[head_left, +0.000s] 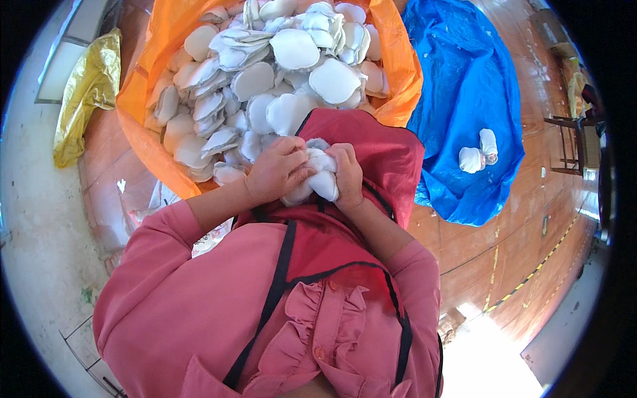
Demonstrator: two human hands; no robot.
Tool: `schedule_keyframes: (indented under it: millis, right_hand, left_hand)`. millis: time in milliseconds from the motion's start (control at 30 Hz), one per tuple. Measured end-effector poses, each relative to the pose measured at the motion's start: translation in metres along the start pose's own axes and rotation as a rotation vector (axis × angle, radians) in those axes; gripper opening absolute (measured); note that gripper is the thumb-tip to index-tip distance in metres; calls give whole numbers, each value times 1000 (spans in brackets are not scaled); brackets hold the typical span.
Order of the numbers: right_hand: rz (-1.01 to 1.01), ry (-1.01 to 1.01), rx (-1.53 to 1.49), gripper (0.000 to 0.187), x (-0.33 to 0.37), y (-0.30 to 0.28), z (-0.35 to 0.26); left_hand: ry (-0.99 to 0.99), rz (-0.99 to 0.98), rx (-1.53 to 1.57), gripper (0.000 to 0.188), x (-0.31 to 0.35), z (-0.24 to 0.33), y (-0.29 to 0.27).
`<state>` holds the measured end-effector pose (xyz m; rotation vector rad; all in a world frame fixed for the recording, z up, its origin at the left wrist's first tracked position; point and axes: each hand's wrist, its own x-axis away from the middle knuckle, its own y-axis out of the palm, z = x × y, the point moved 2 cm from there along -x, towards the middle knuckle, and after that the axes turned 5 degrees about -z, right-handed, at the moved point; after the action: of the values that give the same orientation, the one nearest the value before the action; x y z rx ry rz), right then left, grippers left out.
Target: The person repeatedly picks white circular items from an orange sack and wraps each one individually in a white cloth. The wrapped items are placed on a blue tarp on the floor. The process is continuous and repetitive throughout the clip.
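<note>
Over the lap of a red apron (385, 156), both hands are closed on a bunched white padded piece (323, 180) with a grey patch at its far end. My left hand (282, 167) grips it from the left, fingers bent over its top. From the right, my right hand (346, 174) squeezes it, with the thumb side toward the middle. Parts of the piece are hidden beneath the fingers. Just beyond my hands, an orange sack (142, 142) lies wide open, filled with many flat, rounded white pads (295, 50) in loose stacks.
To the right, a blue sheet or sack (458, 86) is spread on the reddish tiled floor (458, 245); a small white bundle (472, 160) lies on it. A crumpled yellow sack (89, 96) rests by the left wall. Dark wooden furniture (567, 142) stands at the far right.
</note>
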<state>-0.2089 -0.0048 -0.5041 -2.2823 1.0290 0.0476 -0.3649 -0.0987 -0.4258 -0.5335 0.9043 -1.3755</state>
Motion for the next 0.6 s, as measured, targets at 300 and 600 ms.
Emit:
schedule_keyframes:
  millis: [300,600]
  right_hand:
    - [-80,-37,30,15,-1,0,-11]
    - [-389,-105,-128,38,-7,-26,-14]
  left_hand:
    - [-328,-241,14,34,-16,11,-7]
    - [-379,-199,-63,40,-2,5,14]
